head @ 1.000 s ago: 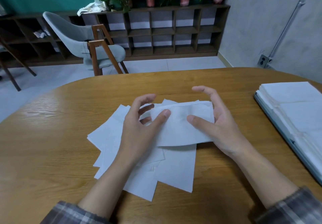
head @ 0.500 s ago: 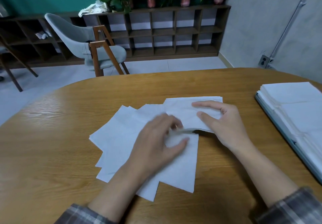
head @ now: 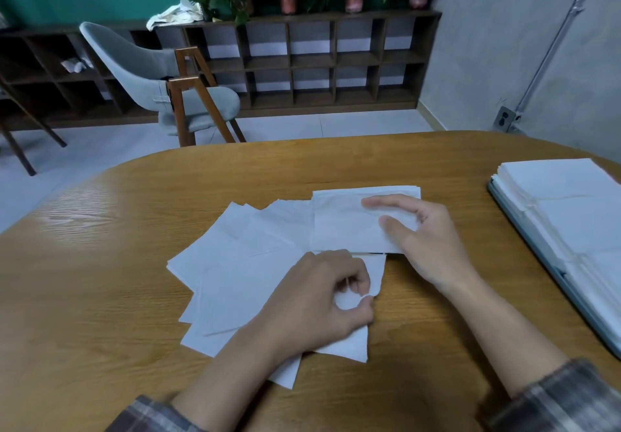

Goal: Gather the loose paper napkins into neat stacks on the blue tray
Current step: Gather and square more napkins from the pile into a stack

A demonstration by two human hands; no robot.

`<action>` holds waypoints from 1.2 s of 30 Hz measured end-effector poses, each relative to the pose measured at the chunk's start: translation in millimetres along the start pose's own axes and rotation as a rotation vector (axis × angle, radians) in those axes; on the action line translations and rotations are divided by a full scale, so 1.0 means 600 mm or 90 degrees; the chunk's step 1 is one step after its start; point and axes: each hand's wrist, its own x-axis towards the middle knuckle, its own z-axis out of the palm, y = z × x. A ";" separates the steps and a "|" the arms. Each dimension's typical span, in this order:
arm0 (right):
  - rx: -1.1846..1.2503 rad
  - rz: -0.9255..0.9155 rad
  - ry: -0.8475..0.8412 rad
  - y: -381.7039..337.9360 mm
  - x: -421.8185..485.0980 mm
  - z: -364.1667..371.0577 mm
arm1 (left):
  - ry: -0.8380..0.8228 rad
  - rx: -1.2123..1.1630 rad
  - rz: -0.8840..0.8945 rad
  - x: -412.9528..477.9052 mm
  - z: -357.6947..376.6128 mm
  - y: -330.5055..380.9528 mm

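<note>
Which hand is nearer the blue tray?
Right. The right hand presses the gathered napkins, closer to the blue tray; the left hand pinches a loose napkin farther left.

Left hand [head: 319, 300] knuckles up, fingers curled, thumb and forefinger pinching edge of white paper napkin [head: 378, 273]. Right hand [head: 426, 240] palm down, fingers straight (slightly spread). Forearms bare.

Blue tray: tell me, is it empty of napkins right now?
No, stacks of white napkins lie on the blue tray, covering most of it.
</note>
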 end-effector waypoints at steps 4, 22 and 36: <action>0.047 0.017 -0.028 -0.005 0.002 -0.006 | -0.004 -0.276 -0.078 0.000 -0.033 0.013; 0.212 0.077 -0.103 -0.029 -0.018 0.005 | 0.256 -0.337 -0.201 0.016 -0.053 -0.015; 0.120 -0.026 -0.111 -0.036 -0.024 0.015 | 0.344 -0.279 -0.143 0.016 -0.048 -0.030</action>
